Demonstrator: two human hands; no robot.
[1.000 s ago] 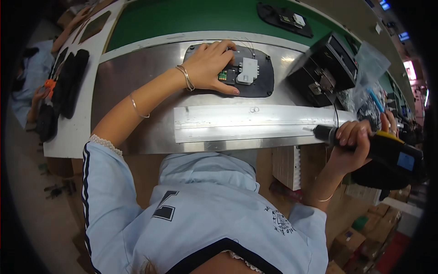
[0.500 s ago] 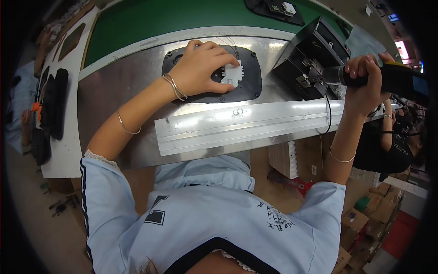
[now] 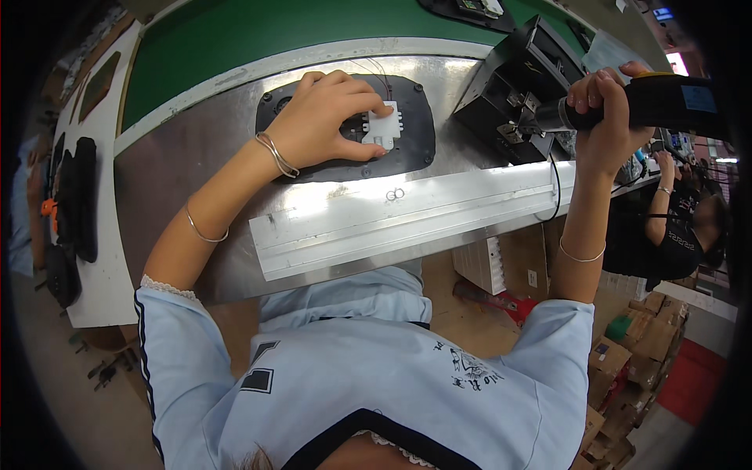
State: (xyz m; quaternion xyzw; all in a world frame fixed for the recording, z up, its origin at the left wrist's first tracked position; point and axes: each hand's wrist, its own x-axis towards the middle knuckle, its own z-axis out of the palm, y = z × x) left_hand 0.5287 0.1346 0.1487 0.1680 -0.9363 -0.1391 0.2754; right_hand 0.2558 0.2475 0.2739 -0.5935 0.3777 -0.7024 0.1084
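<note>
My left hand (image 3: 325,117) rests over a black plate with rounded corners (image 3: 415,145). Thumb and fingertips grip a white plastic block (image 3: 382,125) with small side tabs, lying on that plate; the palm covers the plate's left part. In my right hand (image 3: 607,125) is a black power screwdriver (image 3: 654,106) with a yellow and blue-marked body, held raised and nearly level. Its metal nose points left at the front mechanism of a black box (image 3: 501,90), apparently a screw feeder. Whether the tip touches the mechanism I cannot tell.
A long pale metal bar (image 3: 352,223) lies along the near edge of the metal worktop (image 3: 180,149), with two small rings on it. Behind runs a green surface (image 3: 313,27) holding another black plate (image 3: 470,9). Another person (image 3: 674,219) is at the right; cartons (image 3: 650,329) stand below.
The whole view has shifted, so the bench things appear a little farther left. My left hand keeps its grip on the white block. The screwdriver stays at the black box's front.
</note>
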